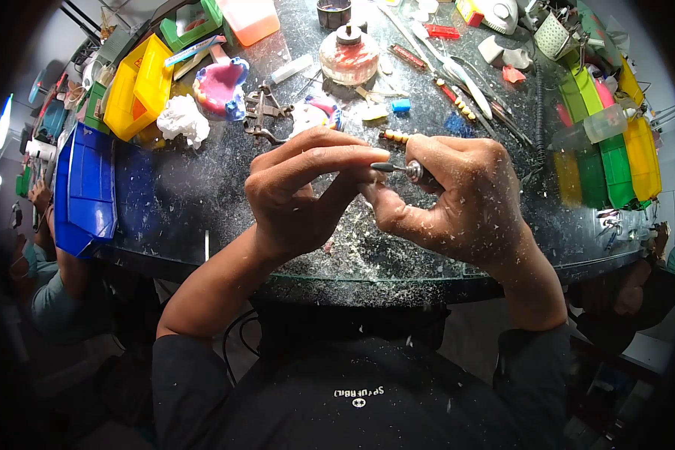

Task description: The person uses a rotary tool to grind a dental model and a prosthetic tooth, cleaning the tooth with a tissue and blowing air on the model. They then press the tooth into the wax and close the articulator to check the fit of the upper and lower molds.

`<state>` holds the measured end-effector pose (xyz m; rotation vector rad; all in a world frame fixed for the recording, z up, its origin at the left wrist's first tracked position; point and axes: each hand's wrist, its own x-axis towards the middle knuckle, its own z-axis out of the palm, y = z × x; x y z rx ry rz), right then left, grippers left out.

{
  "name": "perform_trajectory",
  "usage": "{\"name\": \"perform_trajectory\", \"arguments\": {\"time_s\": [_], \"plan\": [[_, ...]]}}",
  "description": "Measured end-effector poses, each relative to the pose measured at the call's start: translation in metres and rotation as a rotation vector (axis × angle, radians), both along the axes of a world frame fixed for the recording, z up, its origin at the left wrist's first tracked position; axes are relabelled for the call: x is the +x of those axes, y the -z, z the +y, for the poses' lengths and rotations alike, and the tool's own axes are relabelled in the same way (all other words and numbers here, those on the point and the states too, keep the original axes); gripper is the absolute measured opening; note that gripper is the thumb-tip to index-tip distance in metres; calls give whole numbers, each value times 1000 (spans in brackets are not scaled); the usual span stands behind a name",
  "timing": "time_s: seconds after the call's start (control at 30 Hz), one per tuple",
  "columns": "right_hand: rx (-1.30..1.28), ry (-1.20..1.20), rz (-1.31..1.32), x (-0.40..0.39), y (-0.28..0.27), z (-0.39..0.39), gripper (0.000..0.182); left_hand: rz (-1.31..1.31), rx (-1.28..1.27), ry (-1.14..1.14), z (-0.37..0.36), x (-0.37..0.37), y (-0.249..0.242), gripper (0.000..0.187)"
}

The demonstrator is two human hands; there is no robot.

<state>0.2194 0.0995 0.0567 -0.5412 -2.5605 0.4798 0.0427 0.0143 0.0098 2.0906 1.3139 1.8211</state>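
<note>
Two bare hands meet at the centre of my feed, over a dark, glossy tabletop (157, 214) strewn with pale shavings (352, 251). On my operator's right, the right hand (465, 191) is closed around a silver metal rotary handpiece (415, 172), whose dark grey tapered bit (383, 166) points left, toward the other hand. The left hand (300, 184) has its fingers bent in around that bit, the index fingertip just above it; I cannot tell whether those fingers pinch some small piece, since they hide what lies between them. The right thumb reaches across just below the bit, close against the left fingertips. Just beyond the grip I make out a short row of cream tooth-shaped beads (394, 136) and a small bright blue cylinder (400, 106). Farther out, behind the left knuckles, sit a white and pink dental model (319, 114), a dark metal hinged frame (264, 112) and, to its left, a pink and blue dental mould (221, 86) near a crumpled white wad (184, 121). Straight beyond the grip, I see a round clear jar with a reddish stain (349, 60). Well left of the grip stand a yellow plastic bin (139, 86) and a blue plastic bin (86, 191); well right of it, green and yellow plastic bins (613, 169). At the far left edge, I catch a co-worker's hand (40, 195).
</note>
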Motion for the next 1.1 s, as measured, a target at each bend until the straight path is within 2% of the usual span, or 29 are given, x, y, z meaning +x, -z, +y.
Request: {"name": "perform_trajectory", "arguments": {"time_s": [0.13,0.43,0.63,0.73,1.1], "plan": [[-9,-32,46,1,4,1,34,-4,19,2,1,1,-1,23],[13,-39,46,2,2,1,32,-9,28,5,1,0,0,24],[-1,-40,68,1,3,0,35,-5,20,-3,1,1,0,23],[-10,-23,40,-1,2,0,46,-1,18,-4,0,1,0,23],[-6,-10,17,0,0,-1,47,-15,9,9,0,1,0,23]]}}
